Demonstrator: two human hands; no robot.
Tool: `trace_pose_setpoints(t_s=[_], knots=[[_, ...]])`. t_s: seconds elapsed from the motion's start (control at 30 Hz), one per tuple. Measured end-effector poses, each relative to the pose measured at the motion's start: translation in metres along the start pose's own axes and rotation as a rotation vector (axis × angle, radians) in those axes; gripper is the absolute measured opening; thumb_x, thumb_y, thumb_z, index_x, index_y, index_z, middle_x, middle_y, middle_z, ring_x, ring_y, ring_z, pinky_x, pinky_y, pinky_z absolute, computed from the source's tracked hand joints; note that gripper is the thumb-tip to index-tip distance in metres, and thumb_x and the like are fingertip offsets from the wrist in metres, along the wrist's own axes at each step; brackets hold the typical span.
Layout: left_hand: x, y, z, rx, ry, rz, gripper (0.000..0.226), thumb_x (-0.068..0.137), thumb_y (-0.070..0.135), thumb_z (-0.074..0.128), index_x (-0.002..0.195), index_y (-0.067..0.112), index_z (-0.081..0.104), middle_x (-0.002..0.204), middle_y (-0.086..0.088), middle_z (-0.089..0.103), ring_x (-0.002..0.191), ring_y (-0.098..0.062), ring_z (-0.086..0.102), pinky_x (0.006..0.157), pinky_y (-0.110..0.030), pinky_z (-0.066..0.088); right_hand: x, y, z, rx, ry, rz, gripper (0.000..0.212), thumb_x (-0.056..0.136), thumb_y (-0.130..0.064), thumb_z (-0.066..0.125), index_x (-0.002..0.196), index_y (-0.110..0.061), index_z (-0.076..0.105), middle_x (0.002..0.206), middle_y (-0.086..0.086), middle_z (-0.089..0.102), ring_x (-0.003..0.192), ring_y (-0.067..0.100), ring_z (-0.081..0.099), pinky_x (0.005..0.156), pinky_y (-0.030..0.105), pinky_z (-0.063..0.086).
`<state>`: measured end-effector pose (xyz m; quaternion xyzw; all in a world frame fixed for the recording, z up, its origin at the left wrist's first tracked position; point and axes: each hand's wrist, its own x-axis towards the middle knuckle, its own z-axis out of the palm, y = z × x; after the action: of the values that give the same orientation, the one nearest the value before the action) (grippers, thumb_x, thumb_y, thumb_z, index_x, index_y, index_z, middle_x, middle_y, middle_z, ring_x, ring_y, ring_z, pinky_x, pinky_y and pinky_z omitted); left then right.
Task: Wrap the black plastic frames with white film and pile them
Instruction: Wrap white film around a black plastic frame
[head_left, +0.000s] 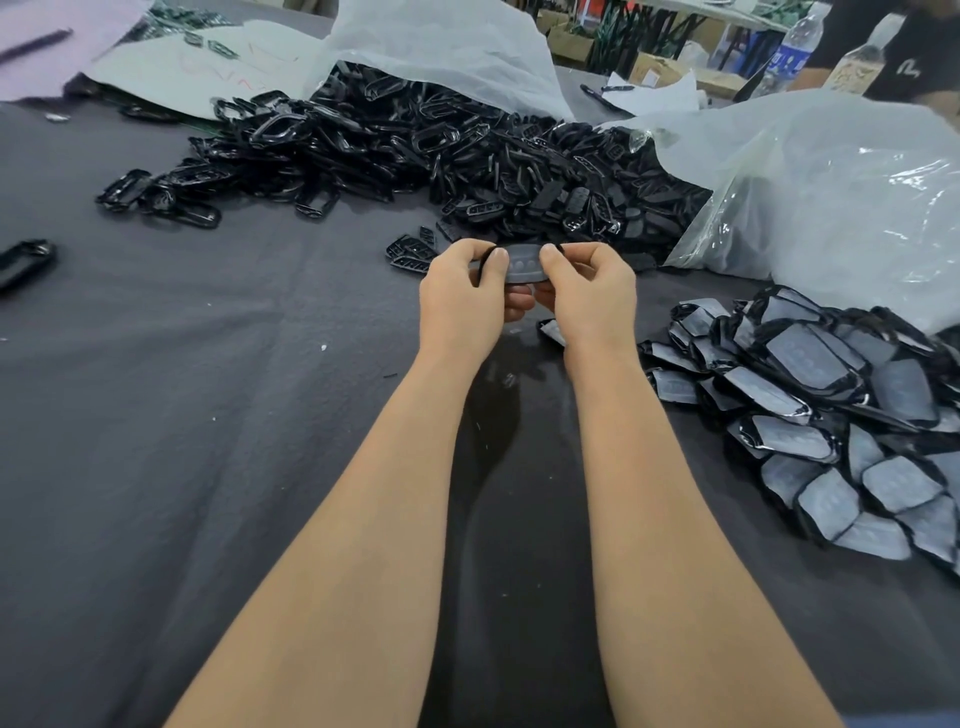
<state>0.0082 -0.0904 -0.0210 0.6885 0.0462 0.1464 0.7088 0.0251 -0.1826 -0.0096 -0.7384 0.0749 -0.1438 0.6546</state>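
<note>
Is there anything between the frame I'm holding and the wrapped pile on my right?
Nothing visible blocks it. Between the frame, pinched by the left hand and right hand, and the wrapped pile lies only dark cloth, with one stray wrapped piece flat beside the right wrist.

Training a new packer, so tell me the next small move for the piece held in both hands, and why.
Probably carry the frame right onto the wrapped pile: film already seems to cover its face, and the left hand and right hand pinch its ends.
</note>
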Motion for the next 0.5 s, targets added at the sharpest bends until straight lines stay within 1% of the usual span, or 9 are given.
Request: trace_pose_setpoints(t_s=[0.07, 0.13, 0.2, 0.27, 0.33, 0.43, 0.5], knots=[[-0.0002, 0.0000, 0.0001, -0.033, -0.010, -0.007, 0.006, 0.098, 0.016, 0.052, 0.101, 0.011, 0.056, 0.077, -0.003, 0.067, 0.057, -0.004, 0.067, 0.057, -0.018, 0.055, -0.0002, 0.0010, 0.0003, -0.053, 0.017, -0.032, 0.007, 0.091, -0.016, 0.063, 0.087, -0.013, 0.058, 0.093, 0.012, 0.066, 0.090, 0.030, 0.066, 0.086, 0.046, 0.055], [0.0002, -0.0012, 0.0006, -0.018, -0.034, -0.010, 0.014, 0.096, 0.017, 0.057, 0.109, 0.010, 0.055, 0.085, -0.005, 0.068, 0.061, -0.003, 0.067, 0.059, -0.018, 0.055, 0.0000, 0.0017, 0.0002, -0.072, 0.032, -0.042, 0.008, 0.091, -0.017, 0.063, 0.086, -0.014, 0.057, 0.095, 0.012, 0.066, 0.093, 0.031, 0.065, 0.087, 0.047, 0.053], [0.0006, -0.0022, 0.0009, -0.007, -0.061, -0.010, 0.015, 0.095, 0.011, 0.058, 0.108, 0.015, 0.052, 0.089, -0.006, 0.068, 0.062, -0.002, 0.067, 0.062, -0.018, 0.056, 0.0005, 0.0019, 0.0000, -0.068, 0.038, -0.034, 0.008, 0.091, -0.018, 0.063, 0.085, -0.015, 0.057, 0.094, 0.011, 0.066, 0.093, 0.031, 0.066, 0.088, 0.047, 0.053], [0.0014, -0.0025, 0.0000, -0.021, -0.061, -0.014, 0.015, 0.095, 0.007, 0.056, 0.102, 0.020, 0.052, 0.091, -0.007, 0.069, 0.064, -0.004, 0.067, 0.064, -0.019, 0.056, 0.0009, 0.0014, -0.0010, -0.085, 0.027, -0.036, 0.007, 0.090, -0.018, 0.063, 0.088, -0.015, 0.057, 0.092, 0.008, 0.066, 0.091, 0.029, 0.067, 0.088, 0.047, 0.053], [0.0019, -0.0025, -0.0015, -0.048, -0.038, -0.028, 0.019, 0.095, 0.006, 0.055, 0.097, 0.025, 0.052, 0.093, -0.009, 0.069, 0.067, -0.006, 0.068, 0.065, -0.020, 0.056, 0.0007, 0.0007, -0.0022, -0.112, -0.035, -0.053, 0.007, 0.089, -0.017, 0.063, 0.091, -0.017, 0.056, 0.089, 0.004, 0.066, 0.089, 0.026, 0.067, 0.087, 0.045, 0.054], [0.0037, -0.0041, -0.0025, -0.063, -0.004, -0.045, 0.018, 0.095, 0.006, 0.054, 0.101, 0.023, 0.052, 0.098, -0.014, 0.068, 0.075, -0.014, 0.069, 0.069, -0.024, 0.057, -0.0004, 0.0001, -0.0020, -0.194, -0.132, -0.098, 0.018, 0.088, -0.011, 0.063, 0.099, -0.019, 0.051, 0.086, -0.001, 0.064, 0.091, 0.021, 0.066, 0.090, 0.042, 0.053], [0.0041, -0.0054, -0.0018, -0.083, -0.002, -0.050, 0.017, 0.095, 0.006, 0.055, 0.104, 0.020, 0.052, 0.096, -0.014, 0.069, 0.073, -0.013, 0.069, 0.069, -0.024, 0.057, -0.0002, 0.0011, -0.0015, -0.199, -0.121, -0.118, 0.020, 0.088, -0.009, 0.063, 0.100, -0.019, 0.050, 0.082, -0.005, 0.062, 0.087, 0.018, 0.065, 0.090, 0.041, 0.053]])
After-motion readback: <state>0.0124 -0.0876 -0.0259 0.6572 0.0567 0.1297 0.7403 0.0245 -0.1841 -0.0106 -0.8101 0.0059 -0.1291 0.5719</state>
